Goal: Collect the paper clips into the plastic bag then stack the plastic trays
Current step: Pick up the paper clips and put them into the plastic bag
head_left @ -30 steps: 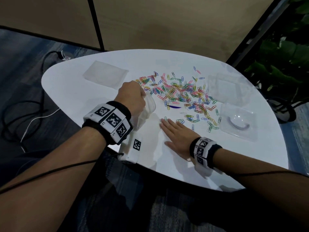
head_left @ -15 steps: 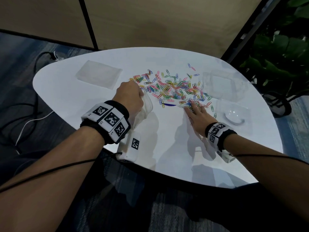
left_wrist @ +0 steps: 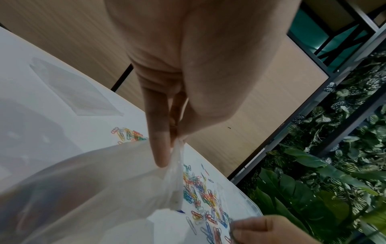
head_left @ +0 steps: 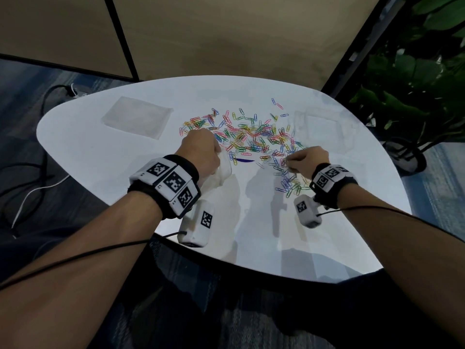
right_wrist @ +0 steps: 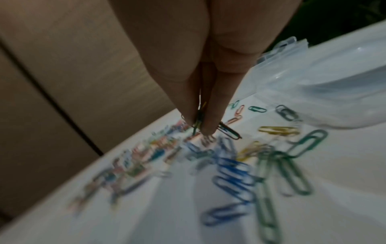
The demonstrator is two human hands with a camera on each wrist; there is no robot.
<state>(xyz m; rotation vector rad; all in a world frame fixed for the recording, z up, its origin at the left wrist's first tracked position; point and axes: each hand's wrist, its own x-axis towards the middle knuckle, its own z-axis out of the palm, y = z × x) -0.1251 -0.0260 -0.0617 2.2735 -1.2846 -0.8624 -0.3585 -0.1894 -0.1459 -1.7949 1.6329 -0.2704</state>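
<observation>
White table [head_left: 105,152]: left hand [head_left: 201,149] pinches plastic bag [head_left: 221,170] rim; right hand [head_left: 308,159] pinches paper clips [head_left: 251,137] beside bag.

A white table [head_left: 100,157] with a round edge is standing on a blue-grey carpet floor [head_left: 27,96]. Behind it, a light brown wall [head_left: 226,34] is rising up, and a dark line is running down it. Black and white cables [head_left: 37,187] are lying on the floor at the left. A plug [head_left: 71,90] is sitting there too. Big green plants [head_left: 415,79] are growing at the right. A black stand [head_left: 405,157] is sitting under them.
</observation>
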